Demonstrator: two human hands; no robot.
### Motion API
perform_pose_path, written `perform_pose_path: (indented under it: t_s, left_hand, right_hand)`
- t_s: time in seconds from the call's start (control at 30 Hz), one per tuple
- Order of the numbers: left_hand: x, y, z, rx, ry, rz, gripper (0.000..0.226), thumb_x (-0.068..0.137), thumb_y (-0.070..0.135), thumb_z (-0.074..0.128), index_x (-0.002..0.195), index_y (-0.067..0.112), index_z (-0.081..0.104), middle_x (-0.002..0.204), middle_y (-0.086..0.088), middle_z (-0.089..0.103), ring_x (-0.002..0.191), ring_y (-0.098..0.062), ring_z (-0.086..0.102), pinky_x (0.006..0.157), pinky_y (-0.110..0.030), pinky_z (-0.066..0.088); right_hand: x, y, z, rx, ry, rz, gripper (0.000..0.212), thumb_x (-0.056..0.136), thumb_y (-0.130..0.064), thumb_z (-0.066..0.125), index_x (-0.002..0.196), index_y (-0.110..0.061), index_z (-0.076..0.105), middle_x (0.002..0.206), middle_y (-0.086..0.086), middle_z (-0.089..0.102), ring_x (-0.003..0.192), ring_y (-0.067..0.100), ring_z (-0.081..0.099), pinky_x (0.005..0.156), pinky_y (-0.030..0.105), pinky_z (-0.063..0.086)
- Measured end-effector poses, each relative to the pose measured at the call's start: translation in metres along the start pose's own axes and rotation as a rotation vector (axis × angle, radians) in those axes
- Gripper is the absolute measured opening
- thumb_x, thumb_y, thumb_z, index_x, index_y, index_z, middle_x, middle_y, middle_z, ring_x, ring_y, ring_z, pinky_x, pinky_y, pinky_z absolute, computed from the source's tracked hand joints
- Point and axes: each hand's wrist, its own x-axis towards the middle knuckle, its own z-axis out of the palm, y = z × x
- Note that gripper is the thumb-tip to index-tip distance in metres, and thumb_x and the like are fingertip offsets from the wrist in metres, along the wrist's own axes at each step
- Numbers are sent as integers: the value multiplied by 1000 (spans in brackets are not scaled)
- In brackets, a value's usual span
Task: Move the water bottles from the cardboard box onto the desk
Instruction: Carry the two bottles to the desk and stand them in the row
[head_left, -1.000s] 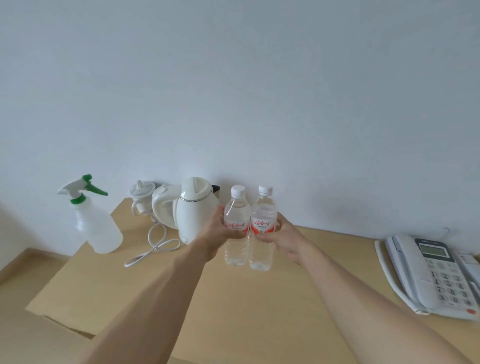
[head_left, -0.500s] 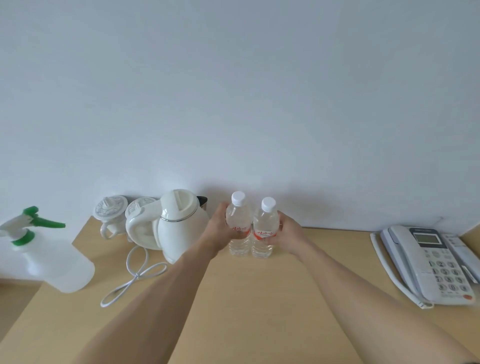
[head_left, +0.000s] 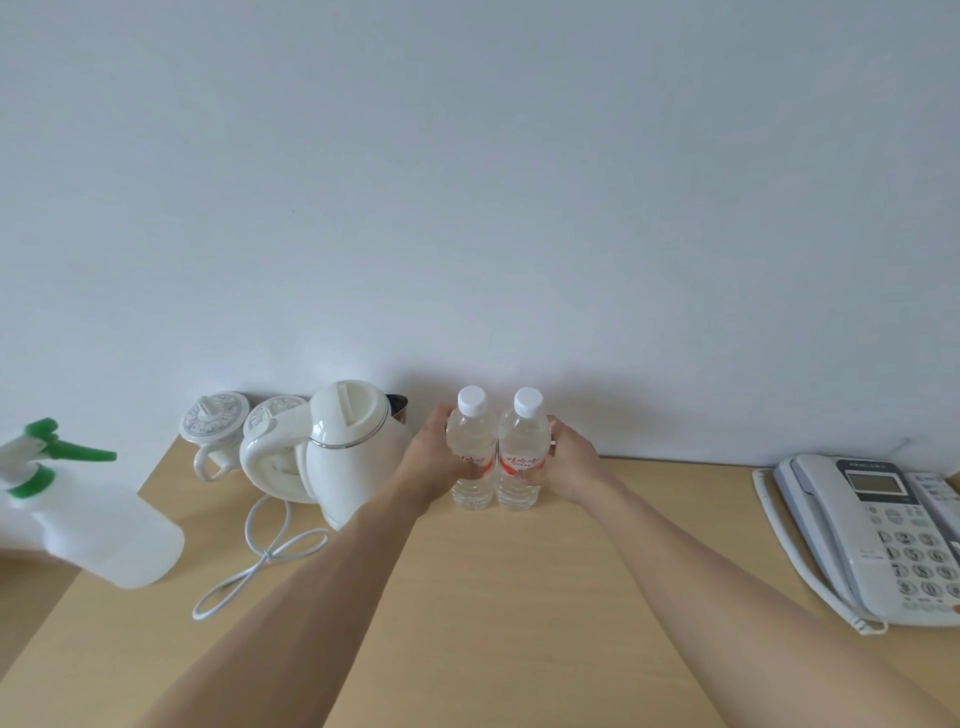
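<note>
Two bottles lowered to the desk

The left hand and right hand grip two clear plastic white-capped water bottles, now standing on the pale wooden desk, no longer held above it; release remains.

Both arms extended; left grip, right grip each clasp 1 bottle.

Two bottles carry red-and-white labels with red script too small to read, and the phone has keypad digits, of which 5, 6, 8, 9 and 0 can be made out, its screen and header print illegible.
</note>
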Motion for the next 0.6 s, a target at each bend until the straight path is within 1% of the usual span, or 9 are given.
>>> perform_pose_path:
  t_s: [0.1,0.13,0.2,0.3,0.37,0.4,0.47,0.53,0.6]
  left_hand:
    - [-2,4,-1,83,9,15,69,71,8,84,129,25,51,116,4,65,111,-19,61,94,-40,53]
    - [-4,5,-2,118,13,23,68,71,11,85,129,25,52,116,5,65,111,-19,61,94,-40,53]
    - [-7,10,-5,211,34,49,67,71,17,84,130,25,53,116,6,66,109,-18,62,93,-39,53]
    - [-11,22,-12,460,124,184,71,73,19,84,136,27,51,118,5,65,108,-20,62,89,-39,53]
    - [-11,32,-15,594,166,249,75,74,21,85,140,26,49,120,2,64,109,-23,61,90,-40,52]
    - [-10,35,-15,624,167,250,75,74,22,86,140,26,49,120,1,64,110,-23,61,90,-41,52]
    - [-10,41,-14,658,152,237,72,74,23,87,136,23,49,116,-1,66,107,-25,62,88,-43,53]
    - [-9,44,-13,671,142,239,67,73,23,88,129,18,51,113,-3,66,103,-26,62,85,-43,54]
    - [-8,45,-13,664,139,249,65,73,22,89,125,15,51,114,-3,66,101,-27,63,83,-41,54]
  right_hand:
    - [-3,-1,-3,4,-6,-26,63,69,-13,88,113,-41,52,103,-26,62,98,-5,60,70,12,43]
    - [-6,-3,-5,8,-7,-40,63,69,-15,88,113,-42,52,105,-26,62,99,-6,60,70,12,44]
    - [-10,-8,-13,-12,8,-95,64,68,-21,90,115,-44,54,108,-25,62,98,-13,59,70,8,44]
    - [-13,-20,-26,-105,44,-188,65,66,-22,91,108,-52,52,108,-22,63,96,-16,58,68,4,43]
    - [-13,-26,-31,-179,60,-233,63,66,-18,91,106,-47,52,106,-20,62,93,-11,60,67,3,42]
    - [-12,-28,-32,-208,67,-248,62,66,-17,91,107,-42,52,105,-18,62,93,-5,62,69,4,41]
    - [-13,-30,-31,-240,84,-271,60,66,-16,91,108,-37,53,103,-18,62,95,4,63,72,11,43]
    - [-14,-30,-29,-275,99,-292,58,67,-16,90,108,-34,53,105,-13,63,96,8,64,76,18,45]
    - [-15,-29,-29,-301,110,-303,57,67,-17,90,110,-30,54,108,-7,64,98,11,64,79,24,48]
